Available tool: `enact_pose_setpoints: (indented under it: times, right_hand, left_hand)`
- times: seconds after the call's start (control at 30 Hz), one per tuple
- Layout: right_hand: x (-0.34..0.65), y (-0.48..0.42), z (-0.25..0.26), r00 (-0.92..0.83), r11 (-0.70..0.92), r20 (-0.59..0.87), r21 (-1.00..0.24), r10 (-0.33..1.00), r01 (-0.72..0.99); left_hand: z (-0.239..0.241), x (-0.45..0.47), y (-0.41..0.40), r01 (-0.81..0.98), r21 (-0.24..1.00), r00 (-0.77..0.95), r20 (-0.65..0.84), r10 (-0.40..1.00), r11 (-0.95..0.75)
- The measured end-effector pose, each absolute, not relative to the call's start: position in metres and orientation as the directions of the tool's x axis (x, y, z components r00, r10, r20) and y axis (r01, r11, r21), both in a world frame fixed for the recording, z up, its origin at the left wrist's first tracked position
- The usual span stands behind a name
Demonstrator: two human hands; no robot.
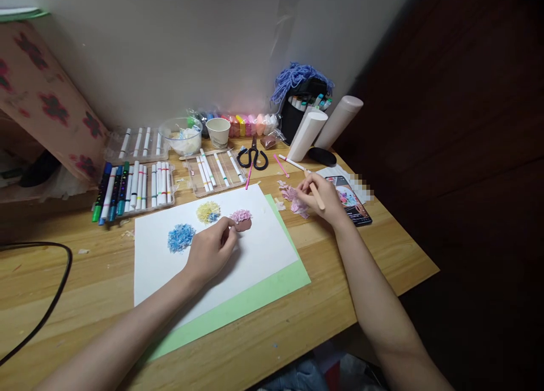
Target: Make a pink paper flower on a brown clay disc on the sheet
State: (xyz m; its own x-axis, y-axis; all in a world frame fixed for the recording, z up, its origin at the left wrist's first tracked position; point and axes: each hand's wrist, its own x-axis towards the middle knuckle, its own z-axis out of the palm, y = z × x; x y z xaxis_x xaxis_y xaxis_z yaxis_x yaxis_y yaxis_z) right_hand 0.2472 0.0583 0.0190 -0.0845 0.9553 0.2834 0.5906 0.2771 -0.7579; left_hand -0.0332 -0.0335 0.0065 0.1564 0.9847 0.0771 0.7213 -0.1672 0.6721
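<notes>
My left hand (215,246) rests over the white paper (267,249), its thumb and fingers closed together at the brown patch (243,225). What those fingertips hold, if anything, is hidden. Pink bits (241,215) cover the far part of that patch. To its left are a blue cluster of bits (181,237) and a yellow cluster (208,212). My right hand (325,201) grips a flat wooden craft stick (317,196). Its fingertips reach into a heap of crumpled pink paper pieces (297,203) on the table, right of the sheet.
Green paper (238,311) lies under the white sheet. Behind stand marker trays (193,178), black scissors (254,156), a paper cup (218,133) and a clear bowl (187,144). A phone (355,209) lies beside my right hand. White tubes (308,136) stand at the back right.
</notes>
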Motion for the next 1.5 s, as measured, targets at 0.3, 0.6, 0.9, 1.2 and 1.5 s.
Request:
enact_pose_setpoints:
  times: [0.3,0.6,0.9,1.2,1.5]
  right_hand:
    - [0.259,0.058,0.020,-0.095,0.017,0.004,-0.990,0.995,0.142]
    - [0.247,0.049,0.024,-0.221,-0.075,-0.117,-0.979,0.968,0.190]
    - [0.255,0.055,0.015,-0.183,0.103,0.011,-0.859,0.983,0.501]
    - [0.258,0.051,0.025,-0.297,0.318,0.158,-0.706,0.942,0.633]
    - [0.247,0.052,0.019,-0.383,0.378,0.133,-0.624,0.914,0.684]
  left_hand:
    - [0.007,-0.032,-0.035,0.729,0.662,0.156,0.082,0.984,-0.171]
    - [0.007,-0.032,-0.034,0.720,0.671,0.167,0.082,0.982,-0.179]
    - [0.009,-0.032,-0.035,0.722,0.671,0.167,0.072,0.983,-0.171]
    - [0.009,-0.032,-0.034,0.723,0.670,0.161,0.071,0.984,-0.167]
    - [0.007,-0.032,-0.035,0.729,0.660,0.161,0.094,0.982,-0.183]
